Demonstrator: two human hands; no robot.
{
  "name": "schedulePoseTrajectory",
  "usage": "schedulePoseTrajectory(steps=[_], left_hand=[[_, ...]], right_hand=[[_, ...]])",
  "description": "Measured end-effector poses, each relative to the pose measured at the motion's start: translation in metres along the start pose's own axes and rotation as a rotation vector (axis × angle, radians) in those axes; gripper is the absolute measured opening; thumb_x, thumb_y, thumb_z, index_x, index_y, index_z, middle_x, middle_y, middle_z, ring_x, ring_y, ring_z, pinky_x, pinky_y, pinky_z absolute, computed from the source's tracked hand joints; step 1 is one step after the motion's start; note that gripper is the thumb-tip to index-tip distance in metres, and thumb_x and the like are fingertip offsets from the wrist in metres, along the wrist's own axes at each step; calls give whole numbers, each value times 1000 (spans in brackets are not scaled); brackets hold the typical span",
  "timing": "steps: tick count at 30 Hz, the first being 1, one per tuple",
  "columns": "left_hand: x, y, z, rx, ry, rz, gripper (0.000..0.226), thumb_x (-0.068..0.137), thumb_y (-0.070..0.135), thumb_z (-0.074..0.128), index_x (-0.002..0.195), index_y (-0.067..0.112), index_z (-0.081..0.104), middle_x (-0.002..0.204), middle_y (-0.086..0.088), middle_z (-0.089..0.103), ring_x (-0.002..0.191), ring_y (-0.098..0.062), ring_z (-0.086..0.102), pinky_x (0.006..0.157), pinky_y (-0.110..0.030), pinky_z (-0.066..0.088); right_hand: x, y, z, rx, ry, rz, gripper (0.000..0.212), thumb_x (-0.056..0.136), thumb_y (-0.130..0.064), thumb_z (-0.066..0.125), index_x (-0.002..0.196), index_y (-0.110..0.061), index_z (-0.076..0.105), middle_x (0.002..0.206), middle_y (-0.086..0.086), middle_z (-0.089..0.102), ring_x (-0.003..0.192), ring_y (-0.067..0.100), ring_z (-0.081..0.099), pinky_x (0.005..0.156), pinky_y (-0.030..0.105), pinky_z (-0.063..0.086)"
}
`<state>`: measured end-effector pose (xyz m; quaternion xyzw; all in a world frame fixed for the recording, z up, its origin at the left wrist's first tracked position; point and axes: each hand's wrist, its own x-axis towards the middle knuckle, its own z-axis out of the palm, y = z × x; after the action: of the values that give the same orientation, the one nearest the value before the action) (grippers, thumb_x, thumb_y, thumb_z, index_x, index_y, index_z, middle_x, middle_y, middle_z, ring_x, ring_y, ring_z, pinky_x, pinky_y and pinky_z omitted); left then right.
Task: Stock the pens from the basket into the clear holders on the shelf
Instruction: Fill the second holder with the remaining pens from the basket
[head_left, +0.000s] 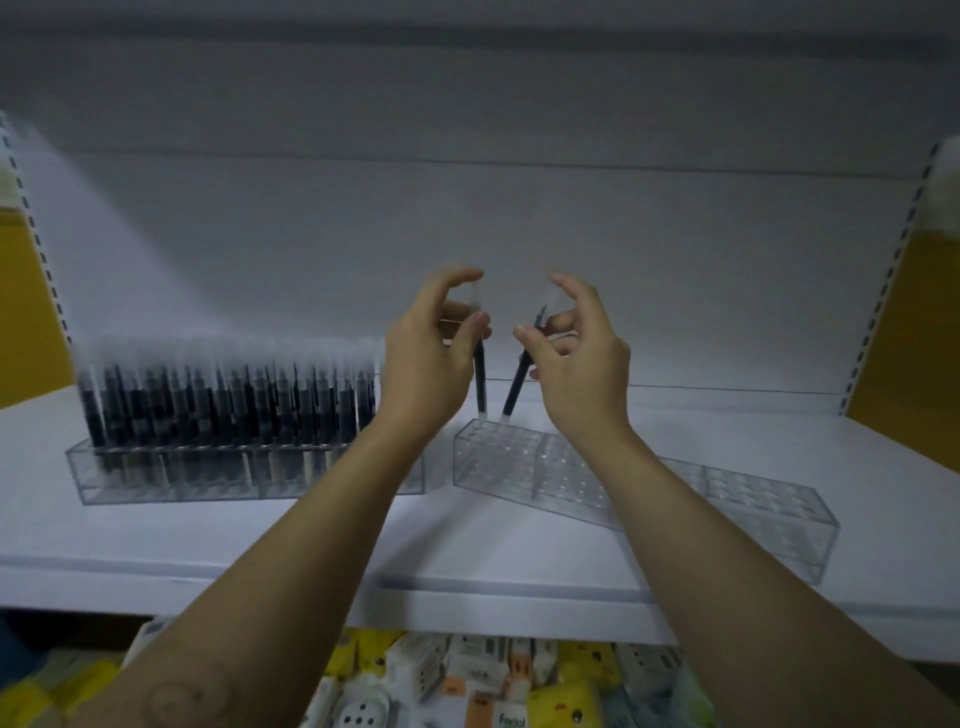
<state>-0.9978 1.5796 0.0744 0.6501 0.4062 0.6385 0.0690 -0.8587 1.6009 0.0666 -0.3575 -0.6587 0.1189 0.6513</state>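
Note:
My left hand (426, 343) pinches a dark pen (479, 374) held nearly upright, its lower tip just above the left end of an empty clear holder (524, 467) on the white shelf (467, 545). My right hand (576, 358) pinches a second dark pen (517, 382), tilted, with its tip over the same corner of that holder. The two pens almost meet at the bottom. To the left stands another clear holder (171, 480) packed with several dark pens with frosted caps. The basket is out of view.
The empty holder lies at an angle and reaches to the right (769, 514) near the shelf's front edge. Slotted uprights (878, 291) and yellow side panels frame the shelf. Below the shelf lie several small boxed and yellow-packaged goods (467, 680).

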Motion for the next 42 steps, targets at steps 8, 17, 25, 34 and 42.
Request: schedulePoseTrajectory(steps=[8,17,25,34,42], left_hand=[[-3,-15,15,37,-33,-25,30,94,13,58,118,30,54,86,8,68,81,-2,67,75,-25,57],[-17,-32,26,113,-161,-112,27,94,15,58,117,29,54,83,8,69,73,-4,66,64,-14,52],[-25,-26,21,111,-168,-151,31,97,11,50,122,30,50,85,1,66,67,-11,65,50,-21,51],[-49,-10,4,148,-161,-70,33,95,14,56,123,31,51,82,11,65,66,-5,66,62,-30,59],[-60,-10,2,128,-118,-20,41,94,13,57,128,36,50,93,6,66,79,-2,66,70,-22,56]], right_hand=[[-3,20,5,-31,-14,37,53,88,-17,69,136,-26,48,77,-14,55,64,4,60,60,5,46],[-3,23,0,-182,-239,42,54,90,-17,66,138,-31,44,88,-6,60,79,15,63,79,32,56],[-16,9,-8,-309,-529,156,65,94,-19,58,145,-43,26,95,-3,67,88,17,64,83,34,54],[-47,0,-27,-258,-538,117,76,94,-19,58,142,-59,15,88,-9,63,78,9,66,80,30,56],[-51,-5,-32,-255,-584,95,85,93,-18,62,146,-56,8,89,-8,64,82,10,65,87,36,56]])
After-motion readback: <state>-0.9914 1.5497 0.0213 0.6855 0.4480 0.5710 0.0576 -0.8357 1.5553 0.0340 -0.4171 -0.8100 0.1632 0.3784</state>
